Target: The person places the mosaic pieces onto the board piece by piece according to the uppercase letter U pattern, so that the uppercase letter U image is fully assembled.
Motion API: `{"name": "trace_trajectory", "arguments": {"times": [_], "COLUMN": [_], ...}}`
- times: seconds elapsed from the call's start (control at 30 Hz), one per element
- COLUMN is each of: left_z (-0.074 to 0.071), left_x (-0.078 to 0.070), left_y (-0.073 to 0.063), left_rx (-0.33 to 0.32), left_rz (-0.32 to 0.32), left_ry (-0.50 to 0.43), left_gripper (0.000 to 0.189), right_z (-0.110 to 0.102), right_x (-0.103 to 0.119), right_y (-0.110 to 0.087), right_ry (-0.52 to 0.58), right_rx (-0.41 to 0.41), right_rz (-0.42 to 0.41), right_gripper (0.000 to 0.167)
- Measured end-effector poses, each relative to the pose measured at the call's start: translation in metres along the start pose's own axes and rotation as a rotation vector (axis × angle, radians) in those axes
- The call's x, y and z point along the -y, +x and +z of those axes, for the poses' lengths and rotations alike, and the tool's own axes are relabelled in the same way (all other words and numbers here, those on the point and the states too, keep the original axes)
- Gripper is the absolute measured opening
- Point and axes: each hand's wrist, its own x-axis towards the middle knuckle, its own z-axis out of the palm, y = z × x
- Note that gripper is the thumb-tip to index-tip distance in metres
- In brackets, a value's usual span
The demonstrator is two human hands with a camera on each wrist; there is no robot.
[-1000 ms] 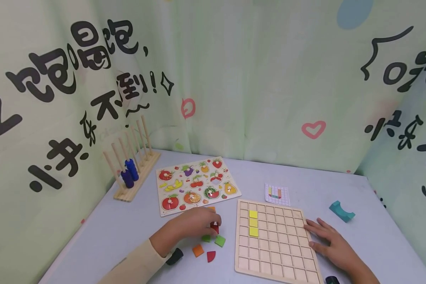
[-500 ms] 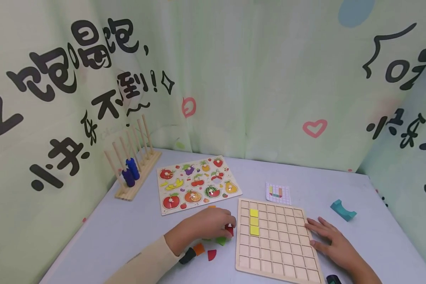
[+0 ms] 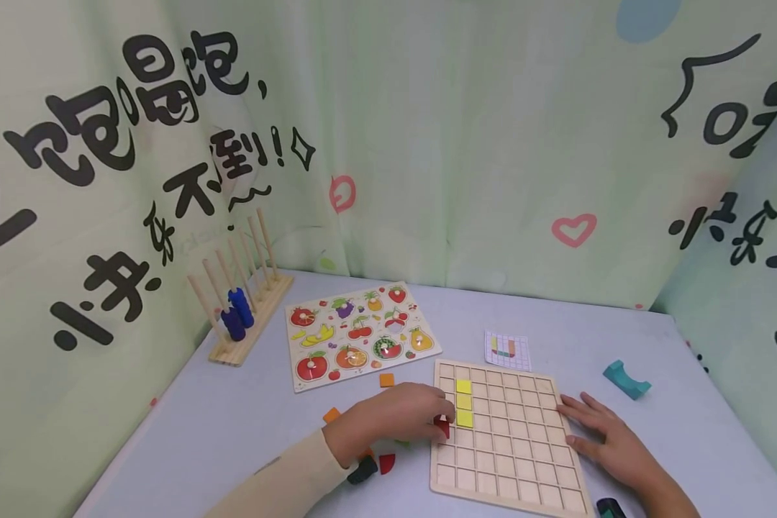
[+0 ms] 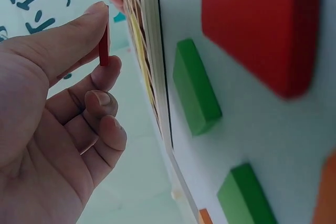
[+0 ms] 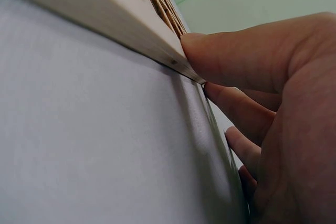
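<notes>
My left hand (image 3: 398, 417) pinches a thin red tile (image 4: 104, 43) between thumb and fingertips, above the left edge of a wooden grid board (image 3: 511, 453). Three yellow squares (image 3: 464, 403) sit in one column near the board's upper left. My right hand (image 3: 611, 450) lies beside the board's right edge with fingers extended. In the right wrist view its thumb (image 5: 231, 59) touches the board's side. Loose pieces lie left of the board, among them a red quarter-round (image 3: 387, 463) and a green block (image 4: 197, 87); my left hand partly hides this group.
A small card (image 3: 508, 350) with a coloured grid pattern lies behind the board. A fruit puzzle (image 3: 362, 338) and a peg stand (image 3: 249, 327) with blue pieces are at the back left. A teal arch block (image 3: 626, 380) lies to the right. An orange square (image 3: 386, 380) lies near the puzzle.
My left hand has moved right with the red tile, from over the loose pieces to the board's left edge. The right hand has stayed beside the board.
</notes>
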Motion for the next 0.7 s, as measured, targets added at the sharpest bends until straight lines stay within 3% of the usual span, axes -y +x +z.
{"name": "trace_trajectory", "arguments": {"times": [0.7], "left_z": [0.007], "left_x": [-0.015], "left_y": [0.027], "left_rx": [0.054], "left_rz": [0.029], "left_ry": [0.106], "left_gripper": [0.025], "right_z": [-0.002], "right_x": [0.002], "right_y": [-0.001], "right_ry": [0.012], "right_rx": [-0.009], "right_rz": [-0.006], "right_gripper": [0.059]}}
